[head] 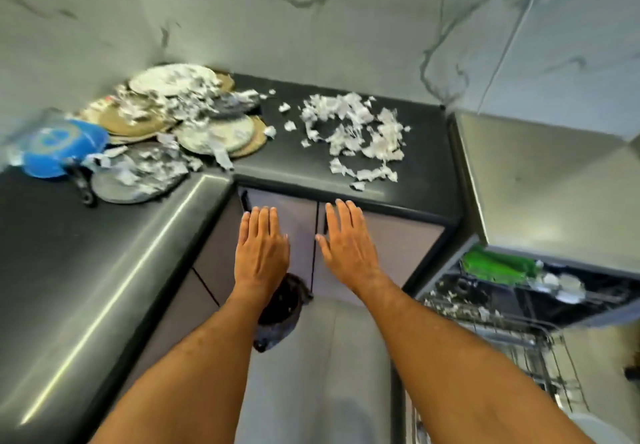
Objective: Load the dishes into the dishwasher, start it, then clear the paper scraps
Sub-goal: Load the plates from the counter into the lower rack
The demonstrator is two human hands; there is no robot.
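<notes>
- I am looking down at both bare hands, held out flat in front of me, palms down, over the grey cabinet doors [381,232] below the counter edge.
- My left hand [261,249] is stretching its fingers straight and close together, gripping nothing.
- My right hand [348,242] is doing the same, fingers straight and slightly fanned, thumb out to the side, holding nothing.
- The paper scraps [356,131] are lying on the matte black countertop [426,173] ahead of the hands: white, crinkled, torn bits scattered in a rough ring.
- The dishes are sitting well to the left in the corner, as an overlapping heap of round plates [214,133], some pale with speckled glaze, some tan, one dark grey plate [138,176] nearest me; more torn paper is littering them.
- A blue round lid-like piece [62,147] is resting at the heap's left end (too blurred to name exactly).
- The dishwasher [540,291] is standing open at my right, its brushed-steel door [540,180] catching the light, a wire rack [526,336] pulled out, a green item [498,265] and some small white pieces lying inside.
- A dark rounded object [280,308] is showing on the floor between my forearms; I cannot tell what it is.
- The walls behind are glossy pale marble with dark veins.
</notes>
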